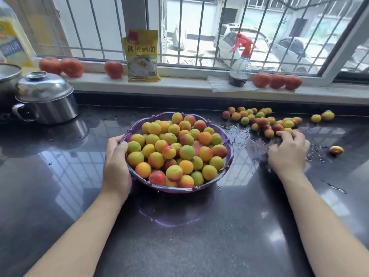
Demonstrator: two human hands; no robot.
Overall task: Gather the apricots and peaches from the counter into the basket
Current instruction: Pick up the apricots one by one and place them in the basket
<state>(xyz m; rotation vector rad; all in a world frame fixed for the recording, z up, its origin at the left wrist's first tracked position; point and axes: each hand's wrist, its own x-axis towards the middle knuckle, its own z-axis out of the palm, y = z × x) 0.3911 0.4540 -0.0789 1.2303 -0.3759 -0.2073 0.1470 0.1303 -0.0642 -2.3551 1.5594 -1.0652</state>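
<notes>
Right hand (287, 151) among loose fruit (265, 120), beside full basket (229, 156)

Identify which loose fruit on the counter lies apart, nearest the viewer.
The lone reddish-yellow fruit, right of the right hand. It sits by itself; the others cluster nearer the windowsill.

Dark glossy counter (179, 236), wet in spots, reflecting window light. Behind, white sill (179, 84) with tomatoes (61, 65), yellow packet (142, 55), spray bottle (240, 62). Barred window (199, 27) above, parked cars (259, 47) outside in daylight. Far left, steel pot (46, 96) with lid; oil bottle (12, 41) behind.
</notes>
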